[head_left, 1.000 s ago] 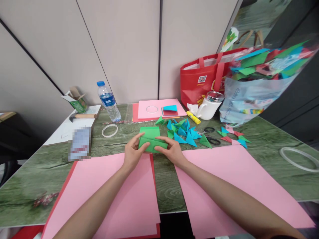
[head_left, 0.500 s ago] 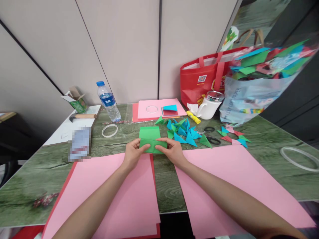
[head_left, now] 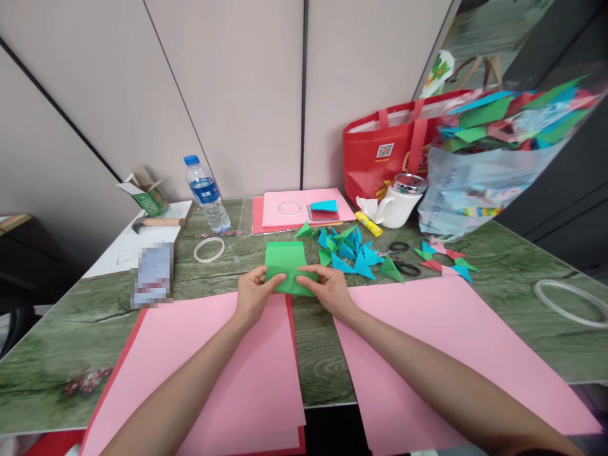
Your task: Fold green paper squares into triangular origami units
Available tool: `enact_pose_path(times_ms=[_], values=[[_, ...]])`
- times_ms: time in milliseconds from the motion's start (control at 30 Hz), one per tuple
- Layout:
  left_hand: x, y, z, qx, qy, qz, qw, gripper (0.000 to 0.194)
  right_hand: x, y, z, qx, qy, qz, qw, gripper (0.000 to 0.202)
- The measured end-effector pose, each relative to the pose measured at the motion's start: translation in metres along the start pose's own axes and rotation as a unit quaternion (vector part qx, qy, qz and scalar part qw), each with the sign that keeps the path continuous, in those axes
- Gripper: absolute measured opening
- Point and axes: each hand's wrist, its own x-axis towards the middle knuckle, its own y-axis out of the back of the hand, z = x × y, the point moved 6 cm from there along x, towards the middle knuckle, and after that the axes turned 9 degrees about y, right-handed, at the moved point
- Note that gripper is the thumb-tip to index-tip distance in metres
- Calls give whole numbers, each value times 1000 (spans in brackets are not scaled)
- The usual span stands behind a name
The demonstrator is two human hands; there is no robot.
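Observation:
A small folded piece of green paper (head_left: 291, 285) is held level between my two hands at the middle of the table. My left hand (head_left: 251, 292) pinches its left end, thumb on top and fingers behind. At the right end my right hand (head_left: 329, 290) grips it the same way. Just beyond lies another green paper (head_left: 285, 252), flat on the table, its near edge hidden by the held piece. Right of it is a heap of folded blue and green paper pieces (head_left: 351, 250), with black-handled scissors (head_left: 405, 267) beside them.
Pink sheets (head_left: 228, 367) lie on the left and a pink sheet (head_left: 427, 329) on the right. Behind stand a water bottle (head_left: 208, 196), a white mug (head_left: 401, 204), a red bag (head_left: 375, 155) and a plastic bag of paper (head_left: 475, 183). A hammer (head_left: 161, 221) lies at left.
Both hands keep their hold on the folded green paper, which has tilted and shifted very slightly. Nothing else has visibly moved.

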Motion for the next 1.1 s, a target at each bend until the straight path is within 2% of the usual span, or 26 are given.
enact_pose_path(times_ms=[433,1100], values=[[-2,-1,2,38,-7,5,999,25,2,-3,-6,15,17,-34,999,21],[-1,-5,-6,22,23,-26,999,26,1,-1,-4,19,-9,-8,1000,15]])
